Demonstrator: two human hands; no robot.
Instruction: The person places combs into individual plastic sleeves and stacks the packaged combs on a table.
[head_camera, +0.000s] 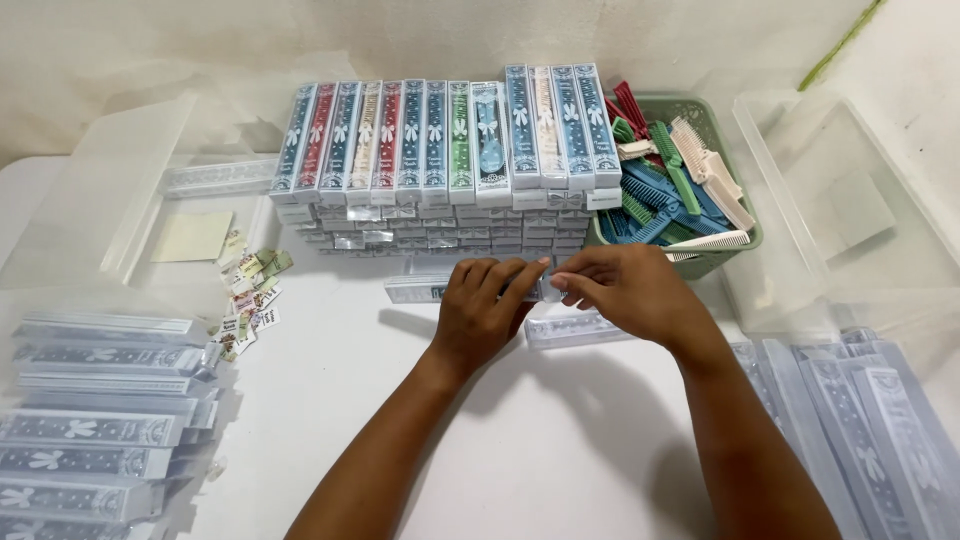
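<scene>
The head view is being cut off along its lower edge, so both forearms are being lost at the bottom of the frame, and the stacks of flat clear boxes (95, 440) at lower left and the further heap of clear sleeves (860, 420) at lower right are being shown only in part. The white table (560, 440) is being covered over most of its area. In the upper middle of the frame a wide block of packed boxes (445, 150) is being stood in layers, its lower layers being hidden behind the top row, where coloured combs are being seen through patterned fronts with bows. To the upper right a green basket (735, 240) is being filled with loose combs (670, 185) in blue, green, red and cream; its far side is being masked by them. A clear plastic tub (850, 200) at the right edge is hard to make out against the pale wall.

In the centre, a long clear box (425, 288) is being held flat on the table, its right end being hidden by the fingers. The left hand (480, 310) is being pressed over it with fingers closed on its top, while the right hand (625, 290) is pinching its end. What it contains cannot be told. A second clear box (570, 330) is lying just below the hands. Small paper labels (250, 295) are being scattered at middle left.
</scene>
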